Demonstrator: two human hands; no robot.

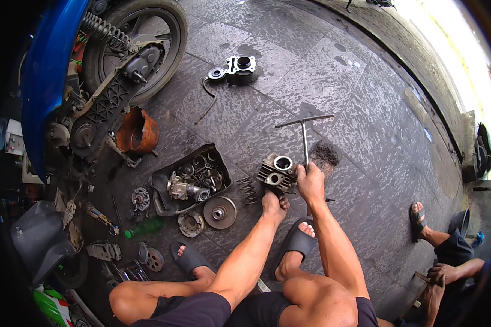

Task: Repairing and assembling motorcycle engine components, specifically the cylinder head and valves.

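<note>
My left hand (275,205) is closed on the near underside of a finned metal engine cylinder head (273,175), two round ports of which face up. Just right of it, my right hand (311,182) grips the shaft of a T-handle wrench (304,140), its crossbar pointing away from me. Whether the wrench's lower end touches the cylinder head I cannot tell. A coil spring (247,191) lies on the floor left of the cylinder head. Beyond, an engine cylinder block (242,77) with a pale gasket on top rests on the tiles.
At left stands a blue scooter with its rear wheel (178,60). A black tray (157,192) holds a carburetor (181,188) and small parts. Nearby are a round pulley plate (227,219), a green bottle (144,228) and a rusty can (147,131). Another person's hands (442,275) show lower right.
</note>
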